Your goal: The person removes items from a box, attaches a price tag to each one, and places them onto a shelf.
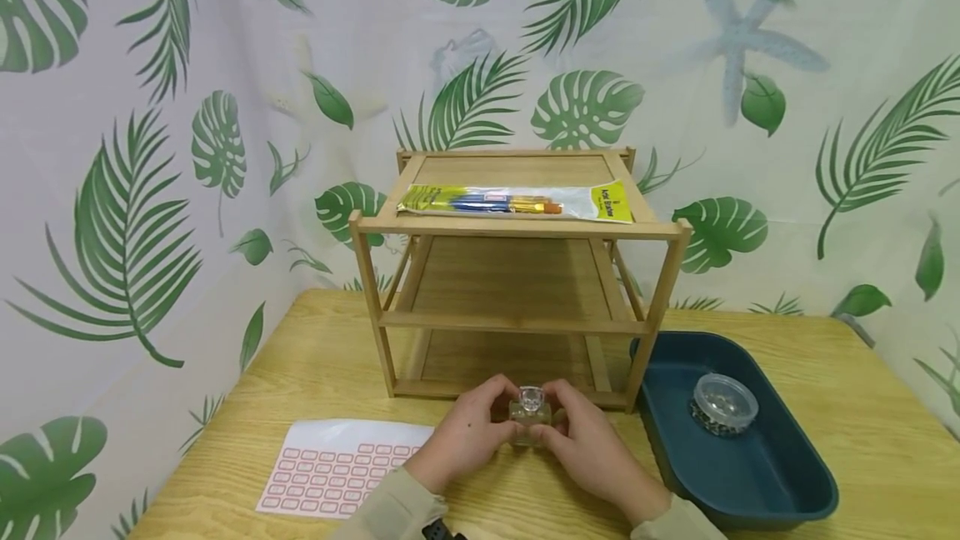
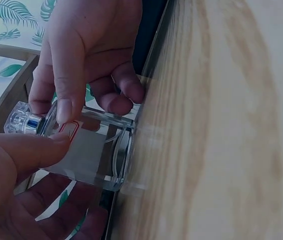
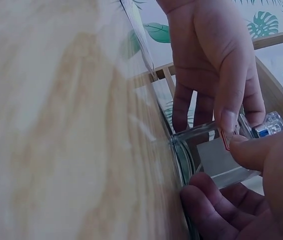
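A clear glass perfume bottle (image 1: 530,412) with a faceted clear cap stands upright on the table in front of the wooden rack. My left hand (image 1: 468,433) holds it from the left side, fingers curled around it. From the other side my right hand (image 1: 587,444) grips it too. Both thumbs press on a small red-bordered sticker (image 2: 70,129) on the bottle's front, below the neck; the thumb tips partly cover this sticker (image 3: 225,140). A white sheet of red-bordered stickers (image 1: 322,473) lies on the table by my left forearm, which overlaps its right part.
Behind the hands rises a wooden three-tier rack (image 1: 517,324), with a pack of artist brushes (image 1: 517,200) on its top shelf. At right sits a dark blue tray (image 1: 738,486) containing a round clear lidded tub (image 1: 725,401) of small dark pieces.
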A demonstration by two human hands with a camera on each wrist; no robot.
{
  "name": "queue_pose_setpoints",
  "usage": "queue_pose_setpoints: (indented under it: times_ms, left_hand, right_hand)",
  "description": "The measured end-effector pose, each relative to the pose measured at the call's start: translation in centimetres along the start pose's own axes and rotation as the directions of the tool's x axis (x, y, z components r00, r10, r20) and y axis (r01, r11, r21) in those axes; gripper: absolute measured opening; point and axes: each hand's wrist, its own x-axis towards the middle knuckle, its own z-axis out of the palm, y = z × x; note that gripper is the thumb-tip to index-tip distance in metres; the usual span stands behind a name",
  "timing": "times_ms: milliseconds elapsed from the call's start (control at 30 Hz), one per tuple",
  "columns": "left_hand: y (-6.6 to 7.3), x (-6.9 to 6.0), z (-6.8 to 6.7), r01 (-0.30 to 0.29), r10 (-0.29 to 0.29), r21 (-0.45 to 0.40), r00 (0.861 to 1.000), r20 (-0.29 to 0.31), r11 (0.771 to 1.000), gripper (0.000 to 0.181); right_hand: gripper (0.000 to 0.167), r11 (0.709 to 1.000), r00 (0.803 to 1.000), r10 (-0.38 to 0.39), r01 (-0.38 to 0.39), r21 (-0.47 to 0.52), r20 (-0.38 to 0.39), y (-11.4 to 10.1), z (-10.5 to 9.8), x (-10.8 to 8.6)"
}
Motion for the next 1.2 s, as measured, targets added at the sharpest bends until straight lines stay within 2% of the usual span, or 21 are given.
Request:
queue_pose_setpoints:
  times_ms: [300,533,667,867,1000,1200]
  left_hand:
    - [0.2,-0.1,-0.3,0.000,0.000,-0.007,1.000,0.025,1.000,0.026]
    - [0.9,-0.8,-1.5,0.015,-0.014,-0.041,1.000,0.013,0.999,0.035]
    - [1.1,-1.5,-2.6,0.018,-0.019,-0.040,0.999,-0.026,0.999,0.043]
    - [1.3,-2.5,-5.0,-0.014,0.008,-0.043,0.992,-0.128,0.999,0.047]
    - [1.6,-3.2,-7.0,-0.045,0.038,-0.030,0.976,-0.216,0.999,0.050]
    - [2.4,-3.7,-10.1,-0.092,0.090,0.011,0.928,-0.361,0.996,0.053]
  right_hand:
    - [0.030,0.998,0.999,0.025,-0.027,0.061,0.026,0.1,-0.2,-0.1]
    - [0.030,0.997,1.000,0.024,-0.026,0.076,0.020,0.1,-0.2,-0.1]
    - [0.030,0.996,0.999,0.027,-0.029,0.083,0.022,-0.1,0.0,-0.1]
    - [0.031,0.991,0.997,0.060,-0.065,0.117,0.041,-0.2,0.0,-0.2]
    - [0.031,0.989,0.996,0.072,-0.079,0.127,0.052,-0.1,0.0,-0.2]
    - [0.032,0.991,0.997,0.060,-0.066,0.114,0.056,0.1,-0.1,-0.1]
